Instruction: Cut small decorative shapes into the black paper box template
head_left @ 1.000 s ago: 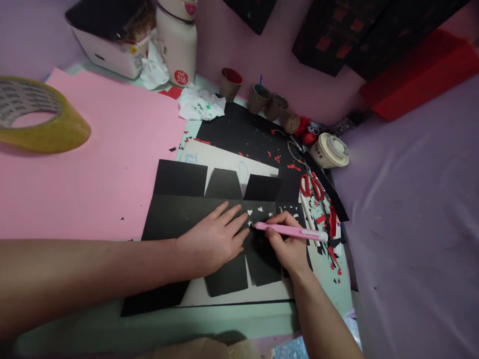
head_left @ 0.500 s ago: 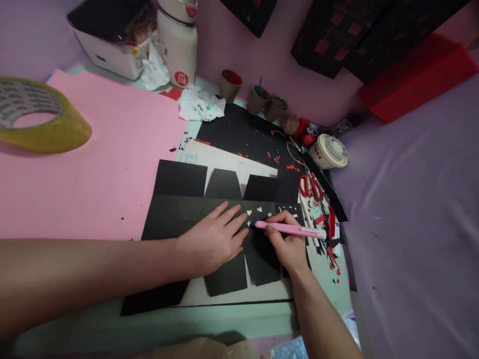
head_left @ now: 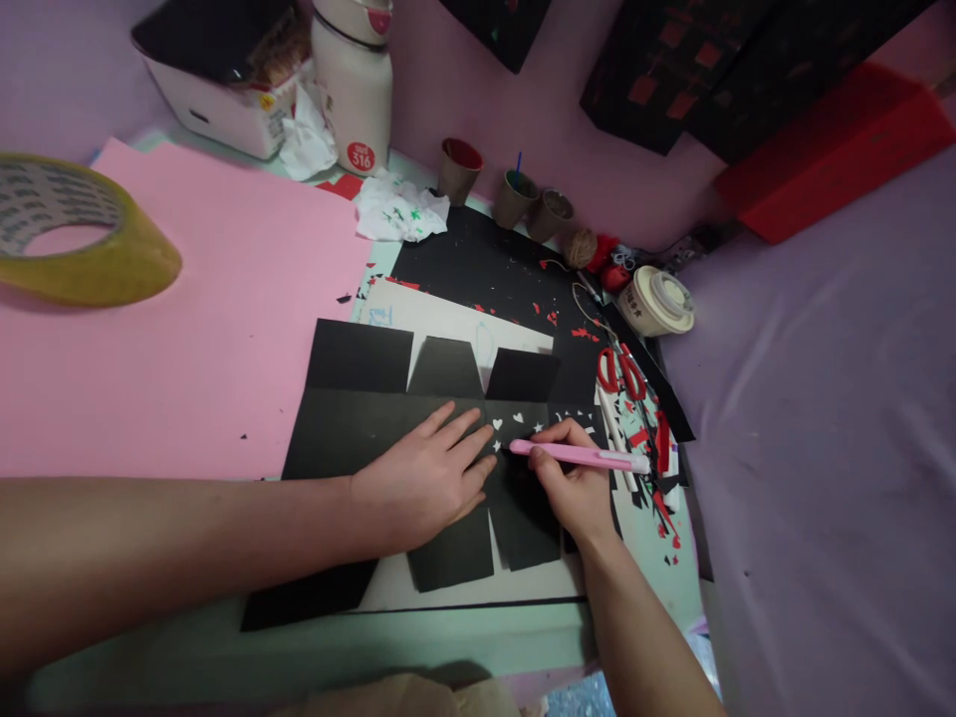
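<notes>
A black paper cut-out with flaps (head_left: pixel 351 418) lies flat on the table, with small white hearts and stars cut through it near its right end. My left hand (head_left: pixel 425 478) presses flat on the black paper, fingers stretched out. My right hand (head_left: pixel 572 488) grips a pink craft knife (head_left: pixel 583 456) like a pen. The knife's tip touches the paper just right of my left fingertips, beside the cut shapes.
A large pink sheet (head_left: pixel 186 299) covers the left of the table, with a tape roll (head_left: pixel 75 229) on it. Red scissors (head_left: pixel 619 370), a white round tub (head_left: pixel 657 301), paper cups (head_left: pixel 459 167), a white bottle (head_left: pixel 355 85) and red scraps lie behind and right. Purple cloth (head_left: pixel 822 398) is at right.
Almost nothing differs. The knife tip has shifted slightly right along the paper. My left hand stays in place.
</notes>
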### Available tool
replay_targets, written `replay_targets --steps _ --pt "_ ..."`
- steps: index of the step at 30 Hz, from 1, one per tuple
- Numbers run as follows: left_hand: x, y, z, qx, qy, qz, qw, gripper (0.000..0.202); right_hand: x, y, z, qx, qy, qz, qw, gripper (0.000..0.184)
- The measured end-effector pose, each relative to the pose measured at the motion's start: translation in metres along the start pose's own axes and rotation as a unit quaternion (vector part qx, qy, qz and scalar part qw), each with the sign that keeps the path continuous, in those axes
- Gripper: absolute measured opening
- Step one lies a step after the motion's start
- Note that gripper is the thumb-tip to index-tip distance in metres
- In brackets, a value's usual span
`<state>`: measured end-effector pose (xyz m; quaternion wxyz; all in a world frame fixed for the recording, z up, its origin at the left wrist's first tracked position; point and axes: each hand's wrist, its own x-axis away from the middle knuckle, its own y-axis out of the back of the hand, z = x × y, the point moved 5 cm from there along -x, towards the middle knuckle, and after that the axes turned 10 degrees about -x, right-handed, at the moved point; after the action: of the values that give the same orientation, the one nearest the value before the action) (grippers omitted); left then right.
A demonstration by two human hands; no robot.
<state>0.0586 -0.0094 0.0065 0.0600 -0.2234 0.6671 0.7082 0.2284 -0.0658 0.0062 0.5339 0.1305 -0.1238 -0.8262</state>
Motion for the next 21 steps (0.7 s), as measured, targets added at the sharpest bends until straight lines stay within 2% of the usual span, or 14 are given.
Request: replay_targets --steps 9,14,16,19,21 --pt "0.0 0.0 0.0 -0.002 0.003 0.006 1.0 0.032 -0.001 0.0 -0.003 -0.027 -0.026 -0.019 0.999 0.008" --pt "0.001 0.0 -0.001 -0.008 -0.002 0.009 1.0 0.032 -0.002 0.004 -0.018 -0.179 -0.072 -0.029 0.981 0.016" --pt "0.001 -0.001 0.0 -0.007 -0.002 0.01 1.0 0.032 -0.004 0.006 -0.02 -0.212 -0.058 -0.049 0.974 0.017" --pt "-0.001 0.001 0.002 -0.006 -0.003 0.004 1.0 0.031 -0.006 0.01 -0.014 -0.203 -0.021 -0.091 0.975 0.012" --pt "-0.002 0.008 0.002 -0.002 -0.019 -0.027 0.999 0.026 -0.007 0.012 -0.007 -0.194 0.011 -0.117 0.974 0.013"
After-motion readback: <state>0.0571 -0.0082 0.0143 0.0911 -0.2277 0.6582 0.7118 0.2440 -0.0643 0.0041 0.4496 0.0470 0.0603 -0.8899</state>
